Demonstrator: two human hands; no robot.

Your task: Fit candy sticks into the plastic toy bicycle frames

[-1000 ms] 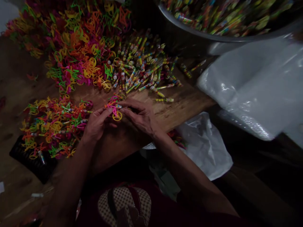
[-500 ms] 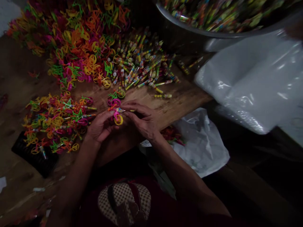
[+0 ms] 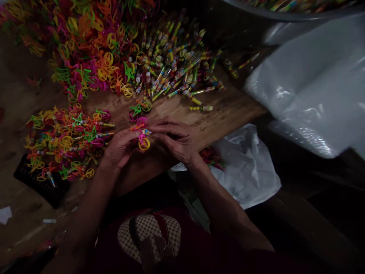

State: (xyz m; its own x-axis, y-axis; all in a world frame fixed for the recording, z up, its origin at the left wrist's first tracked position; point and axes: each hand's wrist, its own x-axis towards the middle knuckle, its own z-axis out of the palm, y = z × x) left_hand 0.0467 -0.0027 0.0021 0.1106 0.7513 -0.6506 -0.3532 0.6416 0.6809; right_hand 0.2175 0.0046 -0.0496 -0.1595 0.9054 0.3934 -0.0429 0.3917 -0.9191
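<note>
Between thumb and fingers, my left hand [image 3: 118, 149] grips a small plastic toy bicycle [image 3: 142, 137] with pink and orange parts and a yellow wheel. A thin candy-filled tube [image 3: 146, 132] with a printed label sits against its frame. My right hand [image 3: 178, 139] pinches at the tube's right end, thumb and forefinger close together; the fingertips partly hide that end. Just beyond my hands, a green toy bicycle [image 3: 137, 110] with a pink wheel lies on the wooden table [image 3: 228, 118].
Loose toy bicycles [image 3: 94, 49] are heaped at the back left, beside a pile of candy tubes [image 3: 176, 68]. Bicycles with tubes [image 3: 65, 140] lie at left, partly over a black tray [image 3: 42, 186]. White plastic bags [image 3: 310, 87] and a metal basin [image 3: 273, 14] are at right.
The whole view has shifted slightly, with the basin moving up toward the edge. Both hands stay together on the toy bicycle and tube, with little change in grip.
</note>
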